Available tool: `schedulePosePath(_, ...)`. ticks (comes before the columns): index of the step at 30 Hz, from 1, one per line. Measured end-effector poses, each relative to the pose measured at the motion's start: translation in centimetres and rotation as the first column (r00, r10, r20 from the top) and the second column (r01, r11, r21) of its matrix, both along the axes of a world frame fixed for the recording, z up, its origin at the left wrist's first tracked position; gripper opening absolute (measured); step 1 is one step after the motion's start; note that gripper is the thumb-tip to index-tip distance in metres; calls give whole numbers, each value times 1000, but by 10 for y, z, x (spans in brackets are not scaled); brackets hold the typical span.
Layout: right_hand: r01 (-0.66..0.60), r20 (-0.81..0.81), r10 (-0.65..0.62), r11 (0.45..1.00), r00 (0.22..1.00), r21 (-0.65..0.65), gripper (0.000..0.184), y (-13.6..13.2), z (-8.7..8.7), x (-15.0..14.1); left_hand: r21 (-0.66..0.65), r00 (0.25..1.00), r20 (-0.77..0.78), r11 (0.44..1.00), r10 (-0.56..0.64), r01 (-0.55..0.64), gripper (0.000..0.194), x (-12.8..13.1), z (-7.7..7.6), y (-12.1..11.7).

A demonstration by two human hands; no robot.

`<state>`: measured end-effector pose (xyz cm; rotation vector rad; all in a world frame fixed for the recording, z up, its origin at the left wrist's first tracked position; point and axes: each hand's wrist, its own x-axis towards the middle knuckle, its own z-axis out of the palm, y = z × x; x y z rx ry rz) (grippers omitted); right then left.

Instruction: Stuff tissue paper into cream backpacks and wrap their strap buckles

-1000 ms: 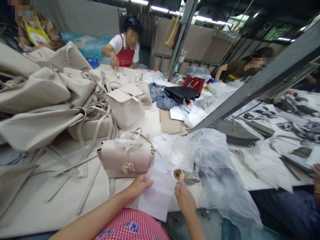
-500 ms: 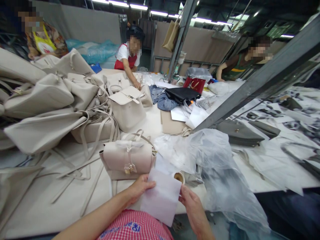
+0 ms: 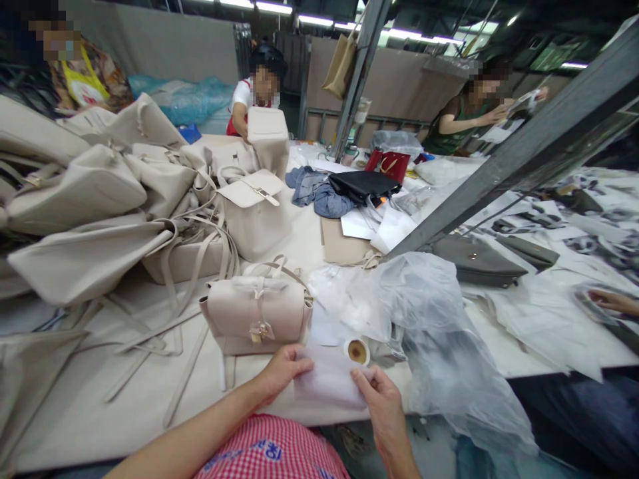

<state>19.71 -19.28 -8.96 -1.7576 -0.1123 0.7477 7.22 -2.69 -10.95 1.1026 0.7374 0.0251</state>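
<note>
Pinching a thin, translucent whitish sheet [image 3: 329, 380] between thumb and fingers, the left hand [image 3: 283, 374] holds its left side and the right hand [image 3: 383, 399] its right, both closed narrowly on it. The sheet is spread above the near edge of the cream-covered table [image 3: 192, 442]. Just beyond it sits a small, round, white-rimmed container [image 3: 357, 351], open at the top and brown inside; what the brown is cannot be told. To its left stands a pale pinkish-beige handbag [image 3: 255, 314], flap down, with a gold-coloured clasp [image 3: 259, 332] at the front, its contents hidden. Behind that, a taller beige flap bag [image 3: 255, 219] stands upright beside a heap of soft beige bags [image 3: 90, 193]. Crumpled clear plastic [image 3: 429, 332] lies right of the container.
</note>
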Motion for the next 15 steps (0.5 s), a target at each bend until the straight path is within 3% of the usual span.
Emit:
schedulePosePath(5, -67, 321, 138, 972, 937, -224, 48, -6, -22, 14, 161, 996, -79, 986, 51, -38, 33, -7, -14, 10)
schedulePosePath(9, -155, 438, 277, 943, 855, -295, 43, 22, -37, 32, 230, 988, -103, 969, 112, -86, 36, -33, -12, 29)
schedulePosePath(11, -204, 495, 357, 919, 792, -337, 37, 47, -45, 41, 210, 982, -98, 968, 160, -137, 39, -53, -5, 36)
schedulePosePath(15, -280, 555, 499, 856, 666, -434, 20, 95, -65, 52, 22, 944, -89, 948, 318, -317, 44, -96, 20, 42)
